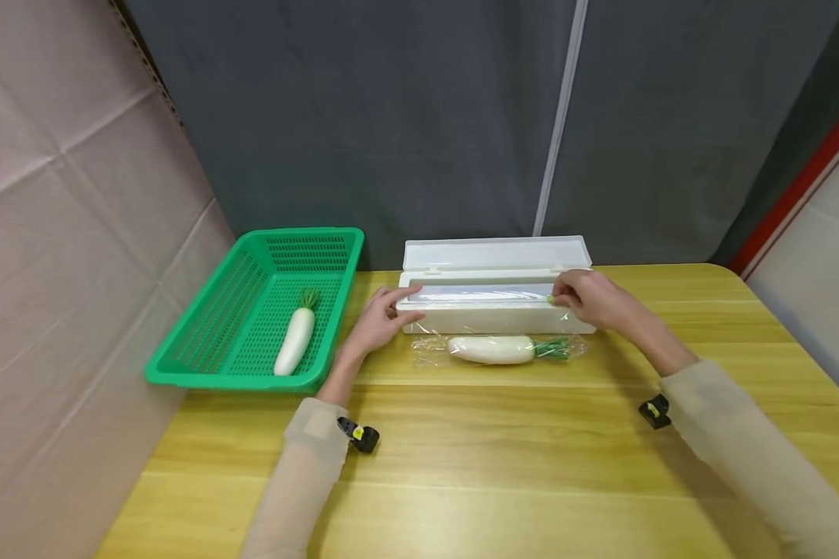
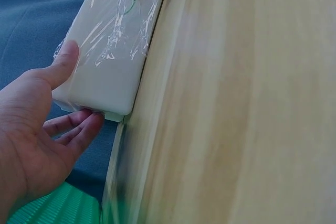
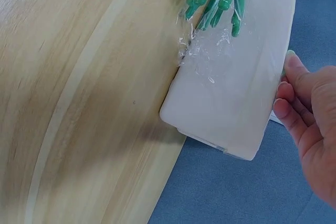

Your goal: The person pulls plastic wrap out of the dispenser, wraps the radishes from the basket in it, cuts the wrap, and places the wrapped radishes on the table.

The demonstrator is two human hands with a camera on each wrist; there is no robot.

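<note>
A white plastic wrap dispenser box (image 1: 496,318) stands at the back of the table with its lid (image 1: 496,253) raised. Inside lies a roll of clear film (image 1: 485,293), and film hangs over the front wall. My left hand (image 1: 383,317) holds the box's left end, thumb on the front and fingers at the end wall. Near the right end, the curled fingers of my right hand (image 1: 590,299) pinch a small green slider (image 1: 550,299) at the front edge. A white radish (image 1: 492,349) with green stems lies in clear film before the box.
A green plastic basket (image 1: 252,380) stands on the left with an unwrapped white radish (image 1: 295,341) in it. Behind the wooden table (image 1: 489,466) hangs a dark grey curtain (image 1: 391,116). A pale cloth wall (image 1: 63,272) borders the left side.
</note>
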